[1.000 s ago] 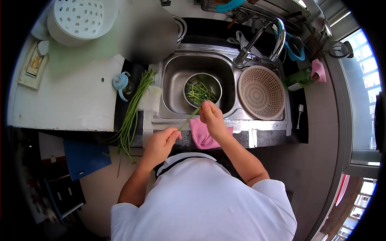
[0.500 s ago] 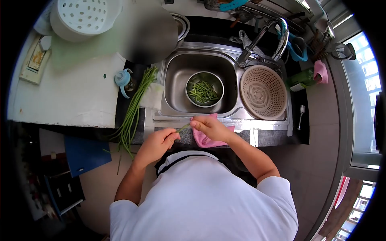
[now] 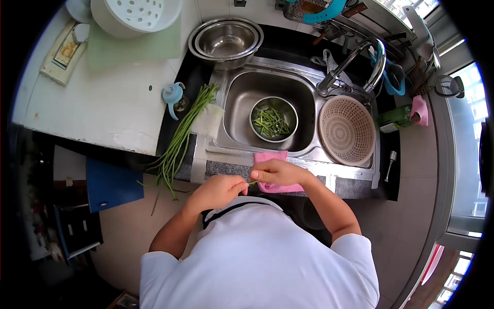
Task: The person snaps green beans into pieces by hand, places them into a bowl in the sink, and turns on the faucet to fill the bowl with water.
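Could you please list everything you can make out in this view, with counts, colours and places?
Sink: one, silver, centre
Bowl: one, silver, in the sink
Cut stalks: many, green, in the bowl
Stalk bunch: one, green, left of the sink
Short stalk: one, green, left of the cloth
Cloth: one, pink, sink's front edge
Colander: one, beige, right of the basin
Faucet: one, chrome, behind the sink
Nested bowls: at least two, silver, behind the sink's left corner
Lidded bottle: one, light-blue lid, left of the bunch
Strainer: one, white, upper left
Bottle: one, green, far right
Shirt: one, white, bottom
Left hand: one, bare, fingertips at the short stalk
Right hand: one, bare, partly over the cloth
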